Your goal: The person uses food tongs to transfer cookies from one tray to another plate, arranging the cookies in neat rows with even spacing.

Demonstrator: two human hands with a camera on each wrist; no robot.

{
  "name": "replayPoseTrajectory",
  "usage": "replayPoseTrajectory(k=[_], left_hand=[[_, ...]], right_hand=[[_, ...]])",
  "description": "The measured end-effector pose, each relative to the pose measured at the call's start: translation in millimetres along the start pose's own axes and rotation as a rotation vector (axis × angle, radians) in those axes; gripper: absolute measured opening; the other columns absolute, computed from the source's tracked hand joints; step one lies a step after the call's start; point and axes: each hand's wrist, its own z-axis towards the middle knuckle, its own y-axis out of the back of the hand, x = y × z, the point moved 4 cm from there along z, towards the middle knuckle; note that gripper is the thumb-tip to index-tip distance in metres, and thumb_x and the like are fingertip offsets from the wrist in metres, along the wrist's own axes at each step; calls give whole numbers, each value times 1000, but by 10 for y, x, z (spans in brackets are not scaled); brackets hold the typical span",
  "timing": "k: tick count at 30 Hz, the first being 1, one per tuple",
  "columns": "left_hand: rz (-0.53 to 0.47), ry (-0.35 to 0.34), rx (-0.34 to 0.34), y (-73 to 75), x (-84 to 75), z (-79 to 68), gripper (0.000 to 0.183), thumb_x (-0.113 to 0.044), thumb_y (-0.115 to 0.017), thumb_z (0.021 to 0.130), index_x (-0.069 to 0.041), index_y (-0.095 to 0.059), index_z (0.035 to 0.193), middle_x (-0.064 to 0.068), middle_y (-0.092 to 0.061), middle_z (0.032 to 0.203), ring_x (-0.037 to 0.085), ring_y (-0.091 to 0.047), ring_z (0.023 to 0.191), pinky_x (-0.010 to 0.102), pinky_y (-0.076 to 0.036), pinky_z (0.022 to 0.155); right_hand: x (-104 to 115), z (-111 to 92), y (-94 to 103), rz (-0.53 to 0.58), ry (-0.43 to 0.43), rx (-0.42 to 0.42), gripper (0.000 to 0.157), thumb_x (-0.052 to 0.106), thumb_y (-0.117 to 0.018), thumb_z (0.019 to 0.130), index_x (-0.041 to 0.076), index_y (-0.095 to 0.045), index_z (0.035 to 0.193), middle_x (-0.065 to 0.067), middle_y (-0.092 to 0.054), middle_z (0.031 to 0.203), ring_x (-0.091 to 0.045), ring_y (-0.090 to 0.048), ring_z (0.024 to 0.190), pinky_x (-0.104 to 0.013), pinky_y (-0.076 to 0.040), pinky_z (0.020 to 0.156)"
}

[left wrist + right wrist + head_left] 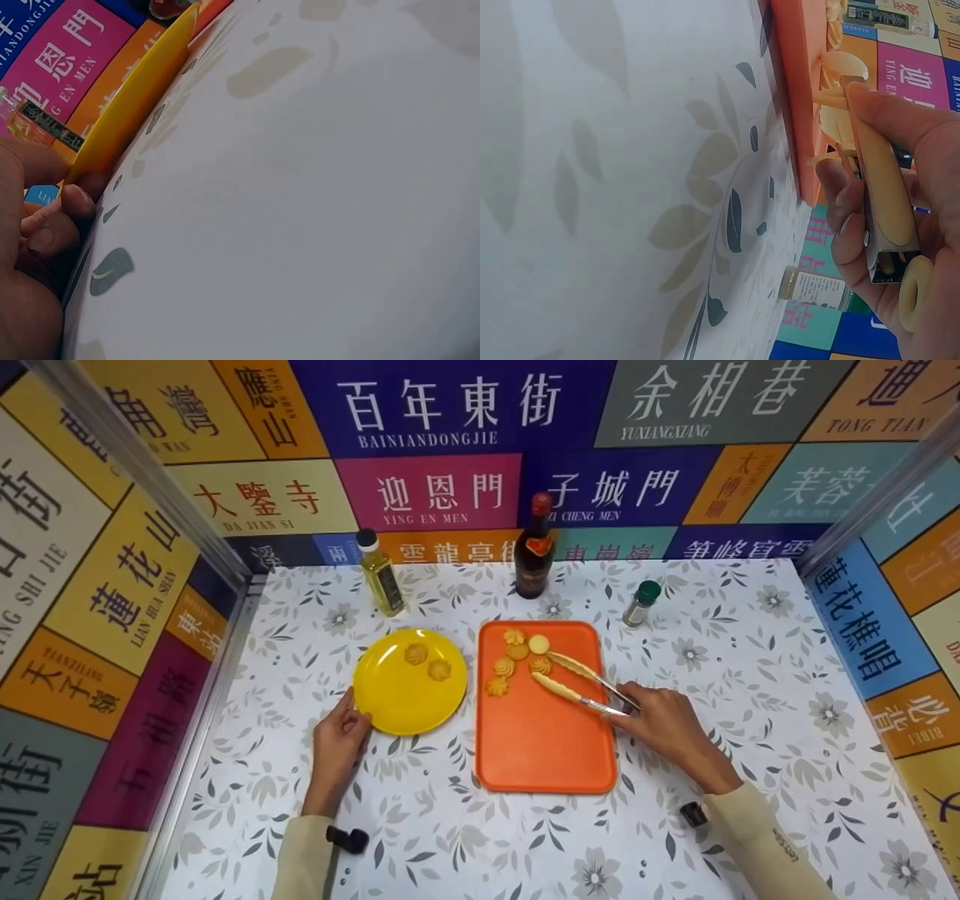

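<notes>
So: lettered walls (465, 406), floral tabletop (435, 825), hands (341, 733) (666, 726) tight on plate (401, 697) (left) and tongs (557, 688) (right).

Booth-like space: printed place-name panels (427, 491) on three sides, metal corner posts (142, 472), floral-patterned tabletop (420, 840).

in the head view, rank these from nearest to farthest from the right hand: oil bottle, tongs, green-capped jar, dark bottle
From the right hand in the head view:
1. Tongs: held in it, pointing left and away.
2. Green-capped jar: ahead, slightly left.
3. Dark bottle: ahead, further left.
4. Oil bottle: ahead, leftmost of the four.
</notes>
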Motion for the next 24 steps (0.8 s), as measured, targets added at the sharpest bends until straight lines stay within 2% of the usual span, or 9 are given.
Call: replayPoseTrajectory(k=[13, 24], left_hand=[[-28, 40, -16, 4, -4, -57, 68, -15, -69, 107, -12, -44, 170, 13, -65, 89, 18, -53, 58, 25, -46, 51], [-1, -25, -18, -20, -38, 19, 66, -12, -70, 107, -5, -44, 168, 11, -66, 87, 16, -55, 57, 24, -48, 51]], right_hand=[[18, -71, -1, 12, -9, 17, 36, 32, -93, 91, 5, -78, 109, 8, -53, 67, -16, -51, 61, -35, -40, 60], [-17, -98, 8, 8, 19, -22, 35, 30, -92, 91, 4, -79, 111, 8, -53, 68, -16, -51, 61, -35, -40, 60]])
